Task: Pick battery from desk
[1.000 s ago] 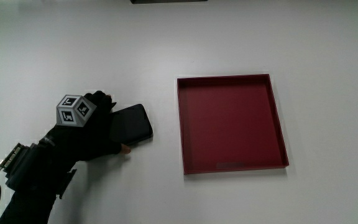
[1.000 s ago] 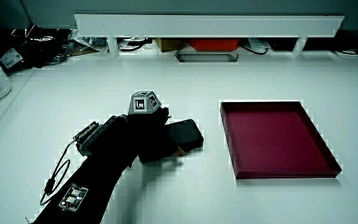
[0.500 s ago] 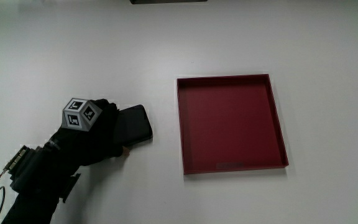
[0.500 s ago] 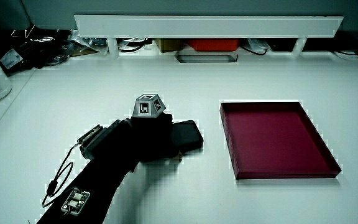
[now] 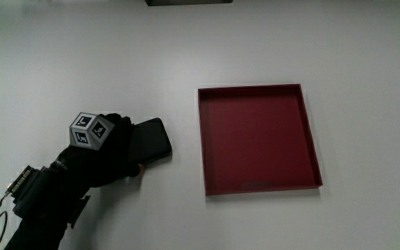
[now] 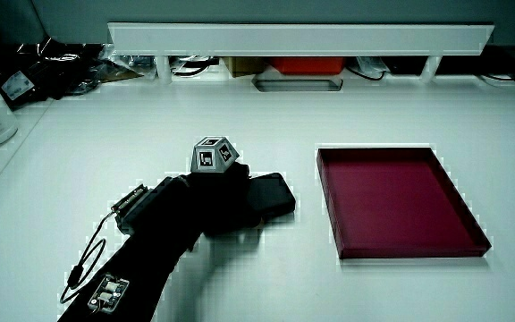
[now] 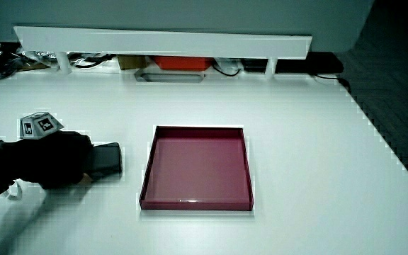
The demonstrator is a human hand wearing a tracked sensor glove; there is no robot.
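Note:
The battery is a flat black slab with rounded corners, lying on the white desk beside the red tray. In both side views it shows as the same dark slab. The gloved hand lies over the end of the battery away from the tray, its fingers curled around that end, with the patterned cube on its back. The hand covers about half the battery. The battery rests flat on the desk.
A shallow square red tray stands empty beside the battery, also seen in both side views as the red tray. A low white partition runs along the desk's edge farthest from the person, with cables and small items under it.
The hand has slid a little farther over the battery toward the tray and closed around it. The battery itself has not moved.

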